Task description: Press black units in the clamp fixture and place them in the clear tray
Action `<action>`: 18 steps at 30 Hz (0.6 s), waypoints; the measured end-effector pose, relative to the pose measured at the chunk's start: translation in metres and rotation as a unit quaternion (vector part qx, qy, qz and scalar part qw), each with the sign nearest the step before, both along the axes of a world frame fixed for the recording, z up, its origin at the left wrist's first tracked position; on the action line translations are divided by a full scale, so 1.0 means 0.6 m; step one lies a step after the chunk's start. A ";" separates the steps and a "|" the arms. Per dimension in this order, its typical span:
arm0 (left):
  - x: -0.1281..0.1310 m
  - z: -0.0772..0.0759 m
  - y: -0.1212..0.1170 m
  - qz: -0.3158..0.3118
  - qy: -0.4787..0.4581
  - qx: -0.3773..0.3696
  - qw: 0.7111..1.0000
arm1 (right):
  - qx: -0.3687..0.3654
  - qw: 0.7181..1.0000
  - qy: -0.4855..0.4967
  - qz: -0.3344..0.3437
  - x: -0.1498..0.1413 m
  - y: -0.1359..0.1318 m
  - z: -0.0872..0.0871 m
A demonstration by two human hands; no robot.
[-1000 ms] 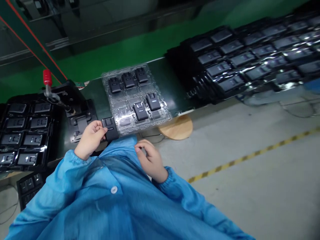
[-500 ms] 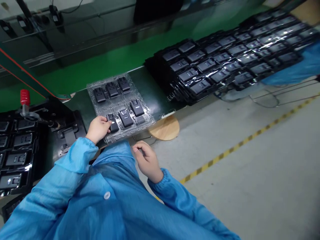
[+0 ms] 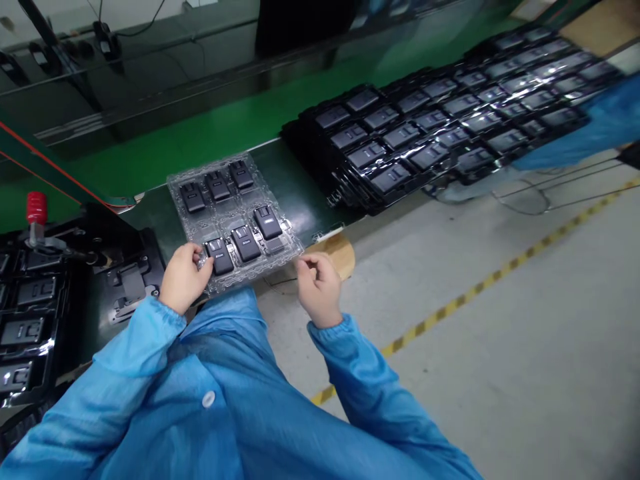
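A clear plastic tray (image 3: 207,230) lies on the dark green bench top and holds several small black plastic cases with pale lettering too small to read. My left hand (image 3: 186,277) is closed at the tray's left front edge, its thumb beside the nearest black case (image 3: 219,256). At the front right corner, my right hand (image 3: 320,288) has its thumb and curled fingers pinched against the tray rim. Two more cases, a middle one (image 3: 245,243) and a right one (image 3: 267,221), sit along the front row. Behind them is a back row of similar cases (image 3: 217,186).
Stacked black trays (image 3: 367,155) with similar parts fill the bench's right side. A fixture with a red-handled clamp (image 3: 37,208) stands at left, beside another black parts tray (image 3: 31,310). A round wooden stool (image 3: 345,257) is below the bench. A blue sleeve (image 3: 600,127) shows far right.
My left hand has moved off the front left case to the tray's edge. My right hand has come up from beside my lap to the tray's right corner.
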State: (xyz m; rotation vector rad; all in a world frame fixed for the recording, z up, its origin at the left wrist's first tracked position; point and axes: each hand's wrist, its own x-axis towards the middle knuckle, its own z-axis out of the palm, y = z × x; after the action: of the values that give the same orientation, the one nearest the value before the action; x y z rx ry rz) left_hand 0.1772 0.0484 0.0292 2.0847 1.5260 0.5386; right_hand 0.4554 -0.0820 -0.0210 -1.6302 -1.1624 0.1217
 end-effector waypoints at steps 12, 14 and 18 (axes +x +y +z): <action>-0.024 -0.089 -0.074 -0.055 -0.023 0.012 0.998 | -0.141 0.989 0.049 0.021 0.083 0.096 -0.070; -0.022 -0.096 -0.070 -0.060 -0.014 0.000 0.998 | -0.146 0.986 0.073 0.030 0.082 0.103 -0.074; -0.021 -0.105 -0.065 -0.068 -0.016 -0.004 0.998 | -0.136 0.986 0.092 0.016 0.081 0.114 -0.081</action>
State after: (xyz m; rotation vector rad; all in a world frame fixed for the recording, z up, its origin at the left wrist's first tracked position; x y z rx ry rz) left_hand 0.1644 0.0093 -0.0338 2.1443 1.3531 0.5118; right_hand 0.5038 -0.0134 -0.0696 -1.7953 -1.0629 0.4600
